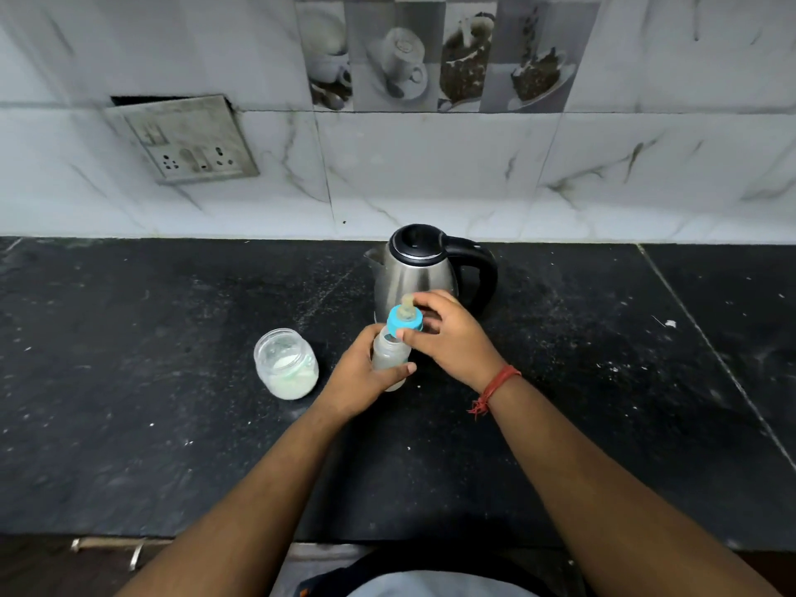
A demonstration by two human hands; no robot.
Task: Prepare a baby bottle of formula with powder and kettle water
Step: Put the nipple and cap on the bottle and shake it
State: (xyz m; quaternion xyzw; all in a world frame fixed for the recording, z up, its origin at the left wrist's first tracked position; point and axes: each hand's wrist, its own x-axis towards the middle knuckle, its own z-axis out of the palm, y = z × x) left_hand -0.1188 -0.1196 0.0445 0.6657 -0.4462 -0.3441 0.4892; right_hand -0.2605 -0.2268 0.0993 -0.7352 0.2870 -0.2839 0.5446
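Upright, near enough: baby bottle point(390, 353) on its long axis above the black counter point(150, 402), top tipped slightly away toward the kettle point(415, 273), teat point(406, 306) pointing up. Gripped round the clear body by the left hand point(359, 379), thumb across the front, fingers behind. Closed round the blue collar point(404, 323) from the right side: right hand point(452, 338), fingertips on the ring, red thread band point(495, 387) at the wrist. Cannot tell what is in the bottle; walls cloudy. Just beside the left hand, to its left: open glass jar point(286, 364), no lid, white powder in the bottom part. Directly behind the bottle: steel kettle, black lid down, handle to the right, spout to the left.
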